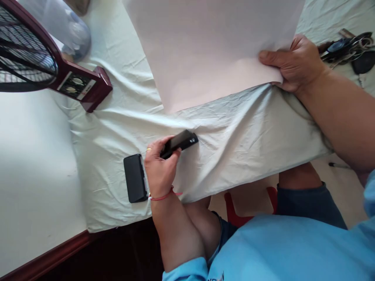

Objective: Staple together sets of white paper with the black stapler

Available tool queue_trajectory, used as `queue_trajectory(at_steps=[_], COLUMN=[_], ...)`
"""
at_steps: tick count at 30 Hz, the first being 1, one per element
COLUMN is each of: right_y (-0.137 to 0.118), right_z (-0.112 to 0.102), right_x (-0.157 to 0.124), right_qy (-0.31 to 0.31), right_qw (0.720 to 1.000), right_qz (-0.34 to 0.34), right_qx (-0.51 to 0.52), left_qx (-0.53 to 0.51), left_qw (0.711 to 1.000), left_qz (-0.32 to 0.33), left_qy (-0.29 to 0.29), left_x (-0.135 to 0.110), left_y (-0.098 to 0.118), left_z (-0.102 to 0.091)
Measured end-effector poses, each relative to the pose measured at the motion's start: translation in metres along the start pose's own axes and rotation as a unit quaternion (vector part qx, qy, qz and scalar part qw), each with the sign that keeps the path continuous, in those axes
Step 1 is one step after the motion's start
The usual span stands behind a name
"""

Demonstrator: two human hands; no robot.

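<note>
My left hand (161, 166) grips a black oblong block (182, 141) between thumb and fingers, just above the cloth. Two small shiny spots mark the block's far end; its exact kind is unclear. Beside that wrist, a flat black rectangular case (135, 178) lies on the cloth. My right hand (301, 64) pinches the lower right corner of a large white sheet of paper (219, 47), thumb on top and the other fingers mostly hidden beneath. The sheet's near edge curls a little, and its far part runs out of view.
A pale wrinkled cloth (111, 128) covers the table. At the left stands a dark red electric fly swatter (98, 88), near a clear plastic bag (70, 31). A bunch of keys (351, 50) lies at far right. Below the table edge shows a red stool (234, 210).
</note>
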State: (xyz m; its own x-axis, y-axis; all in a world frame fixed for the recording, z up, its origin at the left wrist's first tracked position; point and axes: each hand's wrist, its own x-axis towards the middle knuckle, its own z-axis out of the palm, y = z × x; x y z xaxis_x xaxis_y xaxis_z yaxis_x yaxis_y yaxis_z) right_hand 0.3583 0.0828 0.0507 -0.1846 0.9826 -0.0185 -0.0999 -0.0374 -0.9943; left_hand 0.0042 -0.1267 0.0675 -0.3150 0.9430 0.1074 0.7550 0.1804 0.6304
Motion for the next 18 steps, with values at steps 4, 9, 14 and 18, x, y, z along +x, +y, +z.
queue_trajectory(at_steps=[4, 9, 14, 18], right_y=[-0.002, -0.003, -0.003, -0.005], right_z=[0.001, 0.0, -0.003, -0.004], right_x=[-0.001, -0.003, -0.003, -0.003], right_qy=[-0.02, -0.039, -0.038, -0.041], right_qw=[1.0, 0.999, 0.997, 0.994], right_qz=[-0.014, 0.024, 0.061, 0.09], right_qx=[0.014, -0.003, -0.021, -0.039], left_qx=[-0.005, -0.018, -0.076, -0.125], left_qw=[0.992, 0.989, 0.985, 0.974], left_qz=[-0.113, -0.121, -0.124, -0.143], left_qy=[0.05, 0.081, 0.09, 0.12], left_x=[0.008, 0.013, 0.01, 0.011], left_y=[-0.015, -0.021, -0.022, -0.025], left_z=[0.005, 0.011, 0.013, 0.018])
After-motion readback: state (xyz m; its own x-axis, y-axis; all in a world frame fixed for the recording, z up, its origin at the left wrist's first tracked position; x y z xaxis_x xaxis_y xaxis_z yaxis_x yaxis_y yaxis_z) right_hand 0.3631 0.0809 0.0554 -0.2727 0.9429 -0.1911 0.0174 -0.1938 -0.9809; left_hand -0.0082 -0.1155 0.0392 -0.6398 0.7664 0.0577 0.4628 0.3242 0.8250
